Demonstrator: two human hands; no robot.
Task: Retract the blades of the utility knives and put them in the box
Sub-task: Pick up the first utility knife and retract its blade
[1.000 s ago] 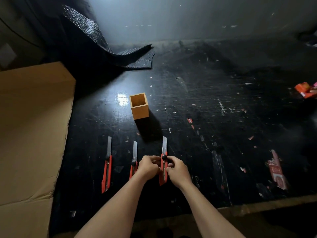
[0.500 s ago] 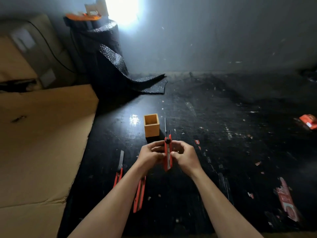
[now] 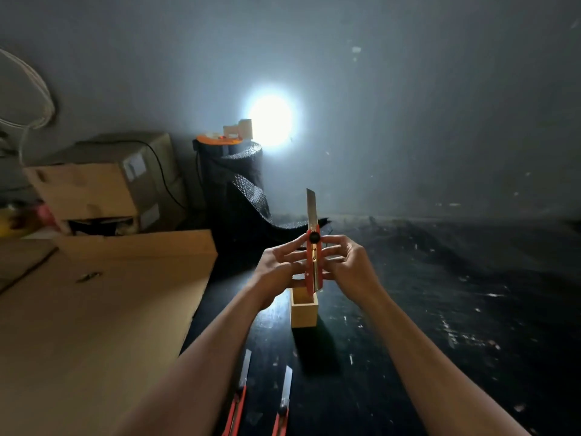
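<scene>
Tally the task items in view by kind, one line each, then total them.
Utility knives: 3 – held knife, left table knife, right table knife
Wooden box: 1
Total: 4

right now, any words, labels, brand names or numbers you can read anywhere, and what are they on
No text can be read.
White labels on the stacked cardboard boxes: too blurred and small to read.
Held utility knife, wooden box, two knives on the table: no print visible.

Two knives (image 3: 261,404) before box (image 3: 303,313)
</scene>
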